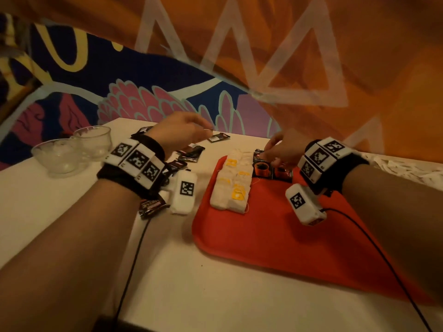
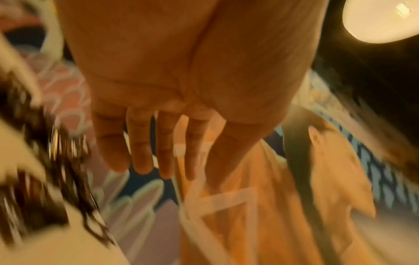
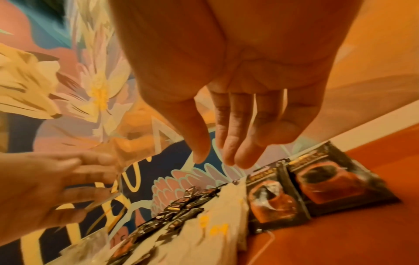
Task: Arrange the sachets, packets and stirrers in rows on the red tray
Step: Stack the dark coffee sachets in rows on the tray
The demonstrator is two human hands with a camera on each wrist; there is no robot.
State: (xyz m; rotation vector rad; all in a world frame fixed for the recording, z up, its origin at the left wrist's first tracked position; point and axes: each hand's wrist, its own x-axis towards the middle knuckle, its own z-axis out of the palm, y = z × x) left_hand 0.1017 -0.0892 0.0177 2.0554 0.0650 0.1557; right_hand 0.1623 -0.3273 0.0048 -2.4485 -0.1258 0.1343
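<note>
Head view: the white desk (image 1: pixel 215 295) carries a red tray (image 1: pixel 275 236) at right. On the tray's far left part lie white tea bags (image 1: pixel 231 185) with yellow tags in two rows, and just right of them two dark coffee packets (image 1: pixel 262 168) side by side. Left of the tray, dark sachets (image 1: pixel 191 153) lie scattered on the desk, with two glass bowls (image 1: pixel 72 149) further left. The right hand (image 1: pixel 280 149) hangs over the coffee packets; its grip is loose, fingers relaxed and holding nothing in the wrist view. The left hand (image 1: pixel 182 130) is above the scattered sachets, fingers straight, grip empty in its blurred wrist view.
</note>
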